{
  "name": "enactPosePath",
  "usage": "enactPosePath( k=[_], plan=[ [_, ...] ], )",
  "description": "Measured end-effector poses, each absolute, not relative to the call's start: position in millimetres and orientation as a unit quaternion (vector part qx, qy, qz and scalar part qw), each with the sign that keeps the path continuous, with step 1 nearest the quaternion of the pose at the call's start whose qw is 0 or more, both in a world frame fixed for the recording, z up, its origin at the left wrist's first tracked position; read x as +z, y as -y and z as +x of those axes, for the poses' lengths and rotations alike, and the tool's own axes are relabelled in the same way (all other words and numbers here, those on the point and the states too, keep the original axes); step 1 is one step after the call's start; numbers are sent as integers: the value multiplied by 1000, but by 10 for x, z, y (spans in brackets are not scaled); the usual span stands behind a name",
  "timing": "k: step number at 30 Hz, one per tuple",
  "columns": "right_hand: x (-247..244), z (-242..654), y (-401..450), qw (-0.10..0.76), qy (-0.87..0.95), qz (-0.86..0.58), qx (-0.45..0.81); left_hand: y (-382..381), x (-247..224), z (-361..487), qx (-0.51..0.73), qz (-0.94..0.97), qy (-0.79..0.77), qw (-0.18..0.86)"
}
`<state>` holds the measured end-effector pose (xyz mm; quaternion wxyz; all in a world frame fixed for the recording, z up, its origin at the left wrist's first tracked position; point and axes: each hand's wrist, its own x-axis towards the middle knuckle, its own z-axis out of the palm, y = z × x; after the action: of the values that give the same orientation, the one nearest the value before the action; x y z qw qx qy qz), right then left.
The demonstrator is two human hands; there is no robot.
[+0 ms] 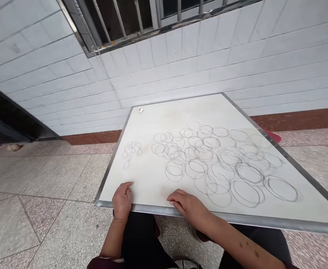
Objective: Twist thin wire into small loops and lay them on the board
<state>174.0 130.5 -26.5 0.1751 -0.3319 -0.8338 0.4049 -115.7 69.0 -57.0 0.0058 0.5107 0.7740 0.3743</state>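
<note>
Many thin dark rings [196, 169], like loops of fine wire or cord, lie spread and overlapping over the middle and right of a white tabletop [152, 186]. A small group of twisted loops [133, 147], some shaped like a figure eight, lies apart on the left. My left hand [121, 200] rests at the near left edge with its fingers curled in. Near the front edge, right of it, my right hand [190, 207] has thumb and fingertips pressed together. Anything within either hand's fingers is too small or hidden to make out.
The table has a grey metal rim [164, 210]. A small white and red object [141, 110] sits at its far left corner. Behind stands a white tiled wall [166, 82] with a barred window [124, 18]. A red object [273, 136] shows beyond the right edge.
</note>
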Motion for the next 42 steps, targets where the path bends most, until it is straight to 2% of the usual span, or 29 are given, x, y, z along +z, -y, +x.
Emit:
enactPosePath(
  k=[4,11,17,24,27,32,42],
  plan=[
    [-261,1696,-1204,126,860,-292,400,-644,-601,-1115,394,482,-783,1],
    [-296,1744,-1007,120,859,-266,420,-945,-463,-1349,445,408,-798,-1],
    [-321,1629,-996,147,840,-279,442,-1359,-429,-1660,472,371,-800,7],
    [-304,878,-1590,198,782,-350,477,-1303,-589,-1701,540,342,-769,15],
    [-240,441,-1909,217,819,-364,386,-1286,-616,-1720,565,334,-754,29],
    [-138,-185,-2416,222,843,-382,307,-1296,-634,-1733,592,323,-737,52],
    [-319,-831,-2972,135,924,-311,176,-1289,-596,-1699,604,309,-725,118]
  ],
)
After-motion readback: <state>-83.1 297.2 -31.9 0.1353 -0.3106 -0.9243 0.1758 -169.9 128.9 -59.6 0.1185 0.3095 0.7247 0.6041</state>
